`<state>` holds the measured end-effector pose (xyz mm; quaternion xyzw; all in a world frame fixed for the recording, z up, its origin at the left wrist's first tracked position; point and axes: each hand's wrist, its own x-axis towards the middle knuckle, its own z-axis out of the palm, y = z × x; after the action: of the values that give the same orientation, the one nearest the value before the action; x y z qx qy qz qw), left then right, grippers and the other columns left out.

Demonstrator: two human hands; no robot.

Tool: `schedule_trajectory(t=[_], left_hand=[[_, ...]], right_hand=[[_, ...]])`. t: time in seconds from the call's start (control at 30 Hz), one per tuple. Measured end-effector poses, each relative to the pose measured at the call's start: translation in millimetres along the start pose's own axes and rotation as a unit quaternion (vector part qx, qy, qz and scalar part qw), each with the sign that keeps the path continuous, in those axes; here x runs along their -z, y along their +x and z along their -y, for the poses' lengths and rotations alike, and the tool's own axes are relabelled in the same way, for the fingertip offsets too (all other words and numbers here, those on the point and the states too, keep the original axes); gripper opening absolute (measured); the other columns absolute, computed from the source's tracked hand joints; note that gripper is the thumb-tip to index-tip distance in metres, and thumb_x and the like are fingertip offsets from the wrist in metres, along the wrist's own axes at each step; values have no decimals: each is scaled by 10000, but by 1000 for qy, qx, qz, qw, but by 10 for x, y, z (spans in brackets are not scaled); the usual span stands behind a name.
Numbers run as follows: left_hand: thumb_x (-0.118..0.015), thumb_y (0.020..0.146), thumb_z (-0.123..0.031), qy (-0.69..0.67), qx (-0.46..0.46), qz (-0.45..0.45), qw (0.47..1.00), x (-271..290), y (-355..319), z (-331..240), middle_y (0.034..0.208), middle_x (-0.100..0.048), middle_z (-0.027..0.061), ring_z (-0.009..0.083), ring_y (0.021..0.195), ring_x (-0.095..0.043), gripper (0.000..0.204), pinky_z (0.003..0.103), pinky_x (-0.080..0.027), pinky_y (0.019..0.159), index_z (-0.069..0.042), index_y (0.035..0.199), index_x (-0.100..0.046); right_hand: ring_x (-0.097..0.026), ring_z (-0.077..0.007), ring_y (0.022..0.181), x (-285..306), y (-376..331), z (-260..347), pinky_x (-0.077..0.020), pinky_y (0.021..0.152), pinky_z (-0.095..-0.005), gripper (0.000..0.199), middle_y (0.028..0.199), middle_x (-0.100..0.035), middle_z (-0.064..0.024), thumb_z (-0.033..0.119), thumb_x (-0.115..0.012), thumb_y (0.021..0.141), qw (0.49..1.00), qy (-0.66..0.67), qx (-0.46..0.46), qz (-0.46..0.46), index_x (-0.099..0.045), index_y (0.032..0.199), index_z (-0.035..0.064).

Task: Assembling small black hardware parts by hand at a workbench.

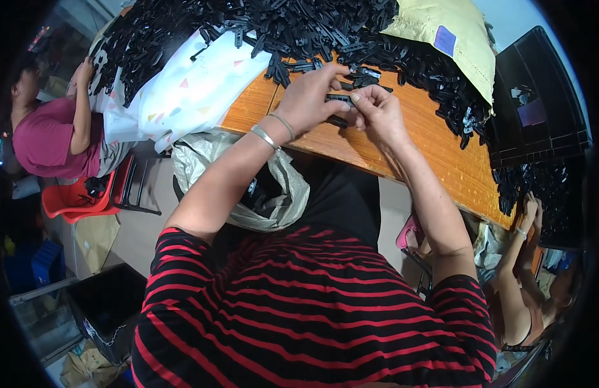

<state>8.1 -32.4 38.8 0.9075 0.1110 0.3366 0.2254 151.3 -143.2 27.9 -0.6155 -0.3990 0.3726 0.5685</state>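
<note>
Over the near edge of the wooden table, both my hands are closed on a small black plastic part [339, 99]. My left hand [306, 97] grips its left side, with the index finger raised above it. The fingertips of my right hand [380, 114] pinch its right end. Another dark piece [337, 121] shows just below, between the hands; whether it is held or joined to the first I cannot tell. Similar black parts [365, 76] lie on the table right behind my fingers. A large heap of such parts [299, 29] spreads across the far side.
A white patterned plastic sheet [189, 90] covers the table's left part. An open woven sack [293, 194] hangs at my lap. A yellowish paper sack [435, 26] and a black crate [539, 97] stand at right. Other people sit at left [60, 136] and far right [519, 297].
</note>
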Motion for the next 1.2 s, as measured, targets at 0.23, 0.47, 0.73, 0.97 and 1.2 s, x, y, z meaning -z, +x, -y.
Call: schedule_trajectory(t=[0.23, 0.47, 0.73, 0.97, 1.2], left_hand=[[-699, 797, -140, -354, 370, 102, 853, -32, -236, 123, 688, -623, 37, 103, 625, -579, 178, 228, -475, 572, 11, 872, -644], [-721, 776, -182, -210, 295, 66, 930, -51, -271, 91, 707, -632, 45, 93, 617, -576, 226, 246, -479, 579, 25, 837, -651], [-716, 772, -187, -165, 286, 75, 941, -142, -303, 147, 718, -644, 69, 112, 649, -590, 224, 258, -486, 616, 17, 828, -643], [-684, 802, -170, -183, 285, 61, 939, -132, -168, 135, 711, -639, 61, 103, 640, -583, 205, 251, -476, 607, 24, 851, -637], [-661, 790, -96, -79, 142, 17, 987, -200, -274, 159, 869, -587, 82, 232, 820, -588, 151, 321, -475, 727, -51, 932, -639]], right_hand=[[-507, -78, 434, -11, -221, -28, -376, 386, -196, 159, 634, -603, -49, 168, -616, 895, 989, 35, -142, -11, -554, 864, 24], [-507, -70, 423, -78, -215, -28, -383, 379, -192, 180, 626, -604, -37, 194, -620, 895, 985, -42, -167, 7, -538, 843, 43], [-518, -71, 433, -97, -189, 3, -425, 403, -193, 199, 629, -603, -38, 213, -610, 902, 980, -81, -182, 7, -527, 847, 41], [-508, -70, 428, 40, -159, 9, -377, 384, -192, 157, 627, -602, -37, 186, -586, 915, 984, -25, -178, 21, -538, 857, 48], [-474, -78, 416, 287, -182, 25, -359, 382, -198, 147, 623, -591, -40, 176, -568, 923, 985, 0, -173, -10, -533, 865, 46]])
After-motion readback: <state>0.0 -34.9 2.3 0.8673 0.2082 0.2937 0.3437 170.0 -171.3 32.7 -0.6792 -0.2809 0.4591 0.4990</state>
